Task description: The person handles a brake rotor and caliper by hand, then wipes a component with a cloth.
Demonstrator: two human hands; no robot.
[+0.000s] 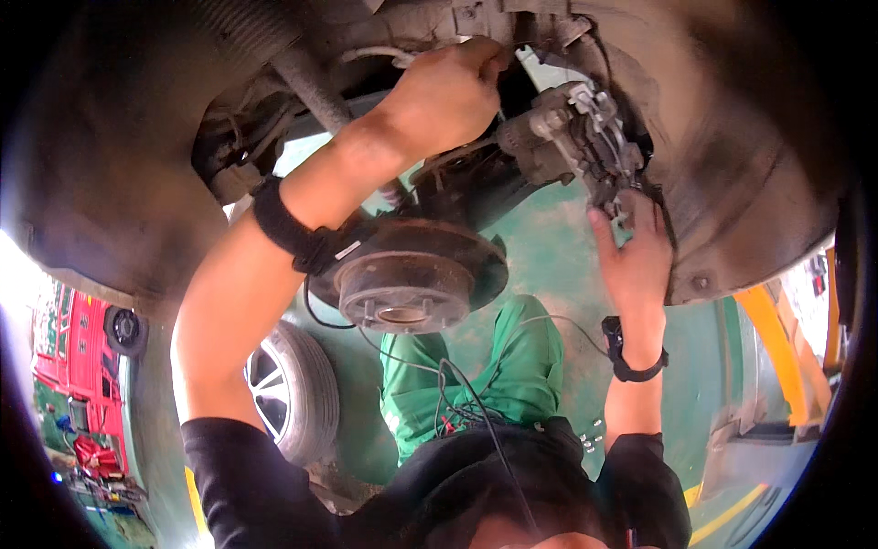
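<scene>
My left hand [450, 99] is raised high inside the wheel arch, its fingers curled closed beside the suspension parts. Whatever it grips is hidden behind the fingers. On the right, my right hand [637, 258] has its thumb and fingers around the lower end of a dirty brake caliper [547, 133]. The caliper sits up and to the right of the brake disc [489, 265], apart from it. The rusty disc and its hub [402, 297] are below my left forearm. A shock absorber [311, 87] slants down left of my left hand.
The wheel arch liner [732, 156] curves around both arms. A wheel [297, 393] lies on the green floor at lower left. Thin cables [476, 393] hang between my wristbands and lap. Small metal pieces [593, 437] lie at right; a yellow post [773, 343] stands beyond.
</scene>
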